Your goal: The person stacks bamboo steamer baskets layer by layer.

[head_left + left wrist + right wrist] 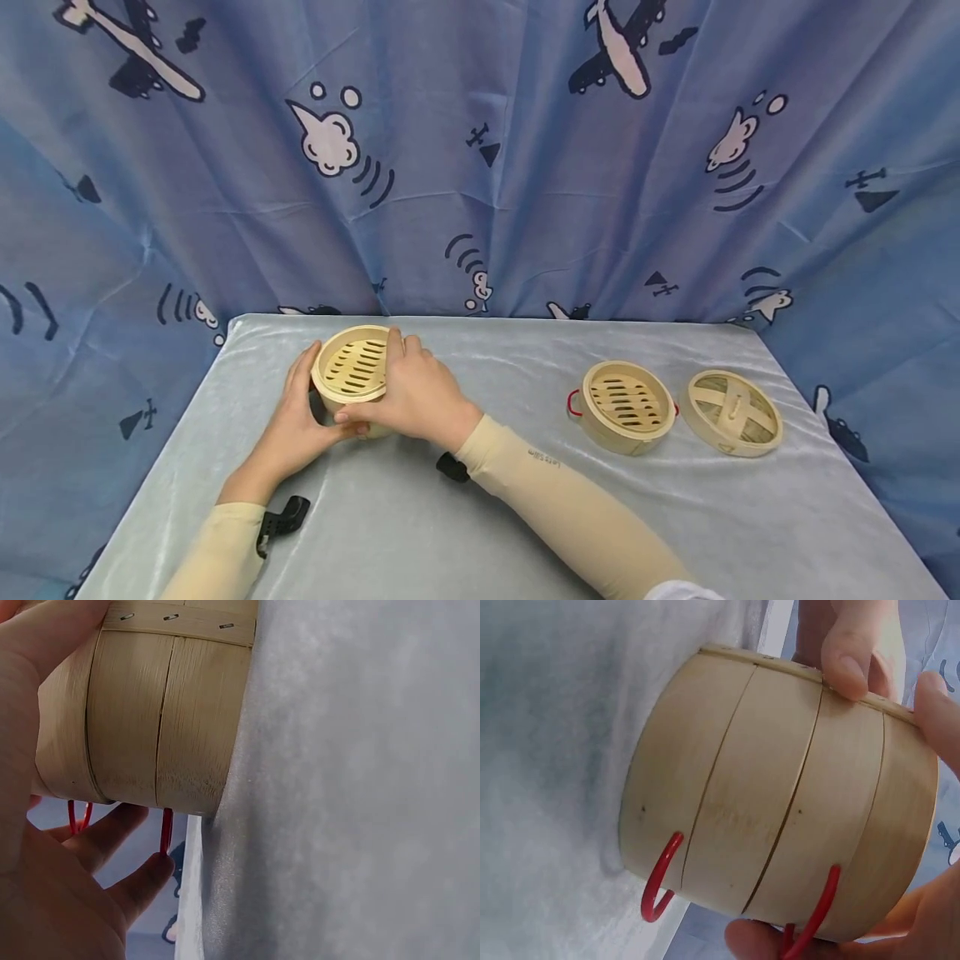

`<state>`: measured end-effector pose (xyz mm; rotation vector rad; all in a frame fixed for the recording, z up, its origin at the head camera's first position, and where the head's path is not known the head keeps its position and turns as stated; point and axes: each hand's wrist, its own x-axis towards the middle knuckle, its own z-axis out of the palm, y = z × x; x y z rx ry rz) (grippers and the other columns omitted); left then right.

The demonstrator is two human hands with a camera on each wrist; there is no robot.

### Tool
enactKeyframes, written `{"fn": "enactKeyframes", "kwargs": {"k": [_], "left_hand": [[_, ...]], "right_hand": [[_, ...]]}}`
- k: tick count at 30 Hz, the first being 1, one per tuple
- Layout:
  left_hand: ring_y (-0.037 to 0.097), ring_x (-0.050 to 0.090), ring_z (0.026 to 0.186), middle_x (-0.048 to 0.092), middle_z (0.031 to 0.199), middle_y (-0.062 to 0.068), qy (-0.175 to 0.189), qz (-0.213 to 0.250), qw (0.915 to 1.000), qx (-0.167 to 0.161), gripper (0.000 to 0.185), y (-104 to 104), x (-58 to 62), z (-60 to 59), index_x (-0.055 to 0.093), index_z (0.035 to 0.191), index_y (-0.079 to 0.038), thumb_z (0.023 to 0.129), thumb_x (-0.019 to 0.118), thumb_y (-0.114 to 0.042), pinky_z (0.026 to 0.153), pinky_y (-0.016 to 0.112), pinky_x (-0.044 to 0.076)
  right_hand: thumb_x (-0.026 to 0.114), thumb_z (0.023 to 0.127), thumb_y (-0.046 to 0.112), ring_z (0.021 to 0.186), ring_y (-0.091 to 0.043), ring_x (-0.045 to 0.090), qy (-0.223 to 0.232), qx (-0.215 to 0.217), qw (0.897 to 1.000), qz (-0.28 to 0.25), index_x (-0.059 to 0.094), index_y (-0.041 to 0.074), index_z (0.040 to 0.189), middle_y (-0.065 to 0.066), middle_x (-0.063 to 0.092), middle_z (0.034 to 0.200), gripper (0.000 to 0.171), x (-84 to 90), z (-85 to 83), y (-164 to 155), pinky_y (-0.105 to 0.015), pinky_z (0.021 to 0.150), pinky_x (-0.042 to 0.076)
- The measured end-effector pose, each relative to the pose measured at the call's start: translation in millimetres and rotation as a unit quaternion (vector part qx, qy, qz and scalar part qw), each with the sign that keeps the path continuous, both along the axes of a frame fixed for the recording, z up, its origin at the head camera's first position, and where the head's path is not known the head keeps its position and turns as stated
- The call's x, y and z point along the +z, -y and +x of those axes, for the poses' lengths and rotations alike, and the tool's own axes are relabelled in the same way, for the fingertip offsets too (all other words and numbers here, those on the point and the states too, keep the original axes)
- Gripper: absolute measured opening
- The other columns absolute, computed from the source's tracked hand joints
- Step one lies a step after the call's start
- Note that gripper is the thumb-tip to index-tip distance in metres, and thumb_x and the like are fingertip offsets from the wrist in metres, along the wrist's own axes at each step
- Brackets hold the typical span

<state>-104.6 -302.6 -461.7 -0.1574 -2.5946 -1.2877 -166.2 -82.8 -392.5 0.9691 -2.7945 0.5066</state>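
Observation:
A stack of bamboo steamer baskets point(352, 371) stands open-topped at the left of the grey table, its slatted floor showing. My left hand point(300, 417) cups its near left side, fingers curled round the wall. My right hand point(408, 390) grips the right side, with the index finger on the rim and the thumb at the front. In the left wrist view the bamboo wall point(150, 712) fills the top, with fingers point(112, 855) beside a red wire handle point(166, 829). The right wrist view shows the stack point(780, 795), red handles point(660, 877) and fingertips point(851, 656) on the rim.
A single steamer basket point(626, 406) with a red handle sits at the right of the table. An upturned bamboo lid point(733, 412) lies beside it. The grey cloth table point(487, 517) ends at a blue patterned curtain point(480, 167) behind and on both sides.

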Motion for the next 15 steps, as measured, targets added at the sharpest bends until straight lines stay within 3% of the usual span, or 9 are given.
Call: {"fn": "enactKeyframes", "kwargs": {"k": [9,15], "left_hand": [[0.047,0.017,0.161,0.013,0.178,0.019,0.004,-0.003,1.0000,0.003,0.143,-4,0.8,0.5,0.004,0.178,-0.031,0.076,0.103,-0.039,0.120,0.077,0.024],[0.049,0.021,0.159,0.015,0.177,0.023,-0.001,-0.005,1.0000,0.005,0.144,-4,0.7,3.8,0.005,0.178,-0.030,0.074,0.105,-0.036,0.119,0.078,0.024]], "right_hand": [[0.068,0.081,0.092,0.119,-0.036,0.069,0.028,0.020,0.999,0.012,0.027,-0.005,0.169,-0.024,0.058,0.147,0.137,2.3,-6.6,-17,-0.047,0.087,0.063],[0.061,0.087,0.092,0.126,-0.035,0.066,0.026,0.028,0.999,-0.005,0.025,0.001,0.172,-0.022,0.057,0.150,0.130,1.2,-10.3,-29,-0.049,0.092,0.061]]}}
